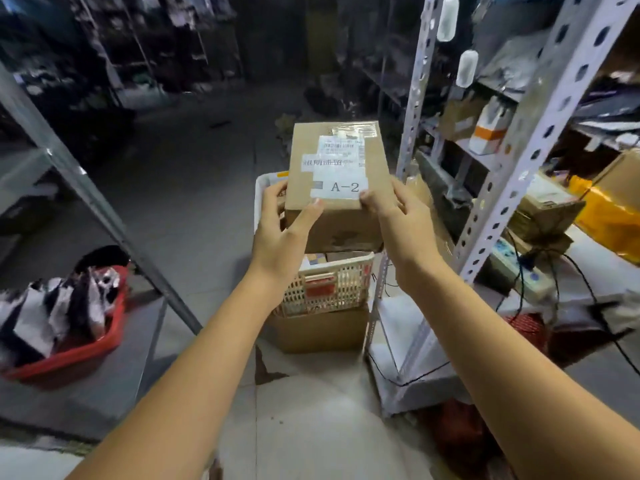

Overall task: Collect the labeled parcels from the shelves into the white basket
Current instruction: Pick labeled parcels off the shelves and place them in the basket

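A brown cardboard parcel point(334, 157) with a white shipping label marked "A-2" is held above the white basket point(332, 282). My left hand point(284, 230) grips its near left corner, thumb on top. My right hand point(398, 220) grips the near right corner, thumb on the label. The basket, a slatted plastic crate, rests on a cardboard box point(318, 329) on the floor and holds other parcels, mostly hidden by the held box.
A white metal rack point(512, 157) on the right carries boxes, an orange bag point(609, 216) and a power strip point(519, 268) with cables. A grey shelf on the left holds a red tub point(69, 355) of bagged items. Tiled floor runs between the two.
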